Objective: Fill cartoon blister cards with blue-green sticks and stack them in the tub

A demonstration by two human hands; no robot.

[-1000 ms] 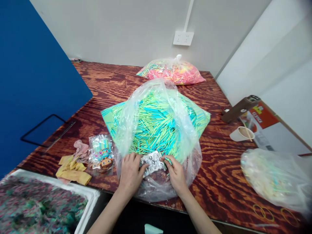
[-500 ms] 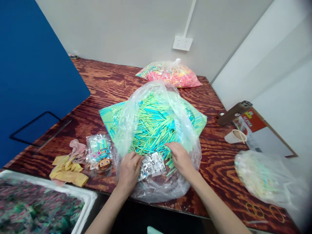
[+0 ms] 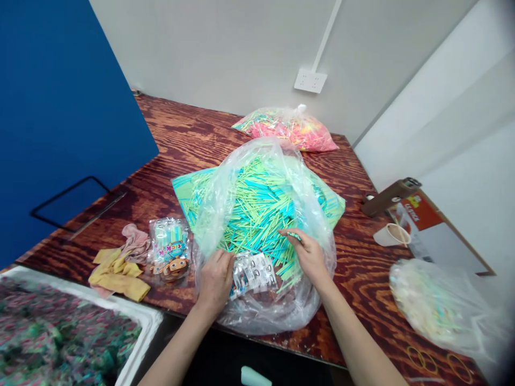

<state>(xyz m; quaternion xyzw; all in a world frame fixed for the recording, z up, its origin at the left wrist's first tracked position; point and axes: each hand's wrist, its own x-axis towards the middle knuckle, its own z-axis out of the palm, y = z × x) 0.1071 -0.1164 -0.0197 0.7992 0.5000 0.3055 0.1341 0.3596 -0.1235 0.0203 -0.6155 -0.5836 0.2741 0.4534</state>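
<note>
A big clear plastic bag point(image 3: 263, 161) full of green and turquoise sticks point(image 3: 257, 209) lies open on the wooden table point(image 3: 193, 134). My left hand point(image 3: 215, 281) grips a small printed clear packet point(image 3: 253, 273) at the bag's near edge. My right hand point(image 3: 308, 254) rests on the stick pile with a few turquoise sticks pinched in its fingertips.
A filled small packet point(image 3: 171, 249) and yellow and pink cloths point(image 3: 116, 268) lie left. A bag of pink and yellow sticks point(image 3: 287, 128) sits at the back. Right: a paper cup point(image 3: 390, 234), a box point(image 3: 434, 230), another clear bag point(image 3: 438, 305), rubber bands point(image 3: 418, 355). A white tray point(image 3: 137, 316) is near left.
My right hand left the small packet and moved up onto the stick pile, pinching a few sticks. My left hand kept hold of the packet. The camera view shifted slightly.
</note>
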